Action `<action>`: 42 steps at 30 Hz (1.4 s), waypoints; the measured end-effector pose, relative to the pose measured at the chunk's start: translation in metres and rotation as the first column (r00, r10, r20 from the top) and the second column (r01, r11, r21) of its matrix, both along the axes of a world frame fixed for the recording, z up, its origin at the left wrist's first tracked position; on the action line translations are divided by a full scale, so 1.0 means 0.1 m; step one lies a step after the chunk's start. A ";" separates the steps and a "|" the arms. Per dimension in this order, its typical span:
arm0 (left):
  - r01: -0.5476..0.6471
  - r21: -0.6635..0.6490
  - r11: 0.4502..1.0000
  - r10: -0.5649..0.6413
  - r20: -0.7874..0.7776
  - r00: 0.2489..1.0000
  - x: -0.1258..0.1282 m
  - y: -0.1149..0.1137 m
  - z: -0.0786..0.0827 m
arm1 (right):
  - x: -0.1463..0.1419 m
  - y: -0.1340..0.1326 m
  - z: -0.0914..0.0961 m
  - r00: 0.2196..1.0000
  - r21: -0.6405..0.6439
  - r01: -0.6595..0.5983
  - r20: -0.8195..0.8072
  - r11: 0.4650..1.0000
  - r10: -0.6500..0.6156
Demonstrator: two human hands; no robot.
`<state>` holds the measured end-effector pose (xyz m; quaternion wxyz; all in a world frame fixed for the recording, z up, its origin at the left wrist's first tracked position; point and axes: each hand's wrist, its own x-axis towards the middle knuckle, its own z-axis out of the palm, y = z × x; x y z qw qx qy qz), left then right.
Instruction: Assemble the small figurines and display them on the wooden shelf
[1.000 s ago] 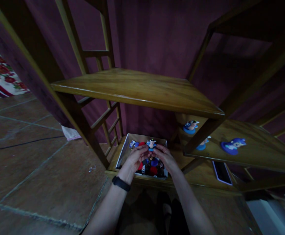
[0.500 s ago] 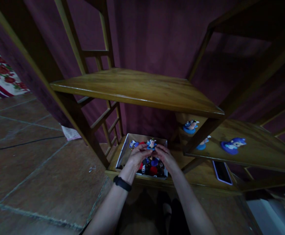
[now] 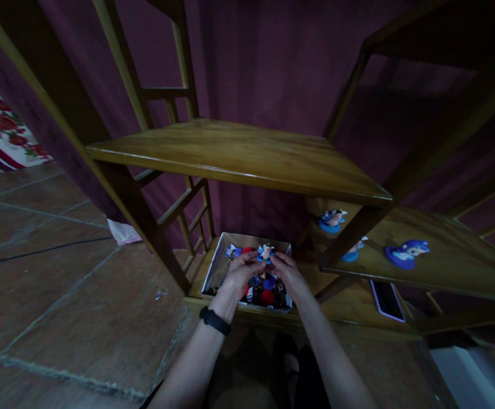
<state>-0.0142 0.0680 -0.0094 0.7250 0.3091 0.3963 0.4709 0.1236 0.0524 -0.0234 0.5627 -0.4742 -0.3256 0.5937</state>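
Both my hands reach into an open box (image 3: 214, 267) on the lowest shelf of a wooden rack. My left hand (image 3: 239, 272), with a black band on its wrist, and my right hand (image 3: 288, 274) pinch a small figurine with a blue base (image 3: 265, 253) between their fingertips, just above the box. Inside the box lie several small red, blue and black figurines (image 3: 267, 288).
A wide wooden shelf (image 3: 247, 153) hangs above the box. The shelf to the right (image 3: 443, 255) carries three blue figurines (image 3: 406, 253). A phone (image 3: 386, 300) lies on the bottom shelf at the right. Tiled floor (image 3: 60, 284) spreads to the left.
Both hands have closed in slightly on the figurine and hold it a touch further right over the box; otherwise the scene is the same.
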 end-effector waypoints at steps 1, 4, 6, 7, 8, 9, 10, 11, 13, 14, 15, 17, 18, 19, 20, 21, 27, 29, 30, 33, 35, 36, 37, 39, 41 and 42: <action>-0.007 0.000 1.000 0.007 0.005 1.000 0.01 0.00 0.00 | -0.01 0.00 0.01 1.000 0.006 0.002 0.006 1.000 -0.002; -0.044 -0.010 0.999 0.045 0.019 0.999 0.03 0.00 -0.01 | -0.03 -0.02 0.03 0.999 0.044 -0.002 0.037 0.999 0.001; -0.073 -0.024 0.997 0.074 0.025 0.997 0.04 0.00 -0.01 | -0.04 -0.02 0.04 0.998 0.061 0.002 0.063 0.998 -0.006; -0.084 -0.030 0.996 0.085 0.032 0.996 0.04 -0.01 0.00 | -0.04 -0.02 0.04 0.997 0.063 0.007 0.071 0.998 -0.012; -0.090 -0.035 0.995 0.092 0.044 0.995 0.03 -0.01 0.01 | -0.04 -0.02 0.04 0.997 0.062 0.016 0.074 0.998 -0.021; -0.094 -0.038 0.995 0.096 0.059 0.994 0.03 -0.01 0.02 | -0.04 -0.02 0.03 0.997 0.059 0.025 0.074 0.998 -0.029; -0.095 -0.039 0.995 0.098 0.075 0.992 0.03 -0.01 0.03 | -0.03 -0.02 0.03 0.997 0.058 0.029 0.072 0.998 -0.033; -0.089 -0.039 0.995 0.092 0.090 0.992 0.02 -0.01 0.04 | -0.03 -0.02 0.03 0.997 0.058 0.032 0.069 0.998 -0.036; -0.061 -0.045 0.997 0.066 0.118 0.991 0.01 0.00 0.04 | -0.02 -0.02 0.02 0.997 0.066 0.028 0.065 0.997 -0.033; -0.047 -0.053 0.997 0.053 0.131 0.990 0.01 0.01 0.03 | -0.02 -0.02 0.01 0.997 0.071 0.026 0.065 0.997 -0.030; -0.035 -0.065 0.997 0.044 0.143 0.989 0.00 0.01 0.03 | -0.01 -0.02 0.01 0.997 0.075 0.026 0.067 0.997 -0.031; -0.035 -0.092 0.995 0.050 0.162 0.986 0.00 0.03 0.01 | -0.01 -0.02 -0.01 0.996 0.076 0.042 0.076 0.996 -0.048; -0.039 -0.102 0.994 0.056 0.168 0.984 0.00 0.03 0.00 | -0.01 -0.02 -0.01 0.995 0.075 0.053 0.083 0.996 -0.060; -0.041 -0.110 0.993 0.060 0.172 0.983 0.01 0.04 -0.01 | -0.01 -0.02 -0.02 0.994 0.075 0.064 0.088 0.995 -0.071; -0.042 -0.113 0.993 0.062 0.174 0.983 0.01 0.04 -0.01 | -0.01 -0.02 -0.02 0.993 0.076 0.070 0.089 0.995 -0.077; -0.045 -0.113 0.993 0.064 0.172 0.983 0.02 0.03 -0.01 | -0.01 -0.01 -0.02 0.993 0.077 0.074 0.086 0.994 -0.080; -0.091 -0.106 0.990 0.103 0.115 0.988 0.05 0.00 0.02 | -0.02 -0.02 0.02 0.998 0.081 0.054 0.031 0.995 -0.057; -0.100 -0.092 0.991 0.110 0.109 0.988 0.06 0.00 0.02 | -0.01 -0.02 0.02 0.999 0.081 0.050 0.014 0.995 -0.051; -0.101 -0.080 0.992 0.109 0.110 0.988 0.07 0.00 0.02 | -0.01 -0.02 0.02 0.999 0.081 0.048 0.003 0.996 -0.048; -0.096 -0.042 0.994 0.100 0.115 0.988 0.08 0.00 0.03 | -0.01 -0.02 0.00 0.999 0.081 0.042 -0.027 0.996 -0.040; -0.082 -0.023 0.996 0.084 0.122 0.989 0.08 0.00 0.03 | 0.00 -0.01 -0.01 0.999 0.077 0.035 -0.035 0.996 -0.033; -0.071 -0.013 0.997 0.072 0.125 0.990 0.09 0.00 0.04 | 0.00 -0.01 -0.02 0.999 0.075 0.033 -0.035 0.997 -0.030; -0.060 -0.006 0.998 0.060 0.126 0.990 0.09 0.00 0.04 | 0.00 0.00 -0.02 0.999 0.074 0.030 -0.035 0.997 -0.028; -0.044 -0.002 0.999 0.044 0.119 0.992 0.09 0.00 0.04 | 0.00 0.00 -0.03 0.999 0.075 0.033 -0.038 0.997 -0.030; -0.039 -0.004 0.999 0.039 0.107 0.993 0.10 0.01 0.03 | -0.01 0.00 -0.04 0.998 0.073 0.043 -0.045 0.996 -0.040; -0.042 0.000 0.999 0.042 0.102 0.994 0.10 0.01 0.01 | -0.02 -0.01 -0.04 0.998 0.070 0.048 -0.050 0.996 -0.045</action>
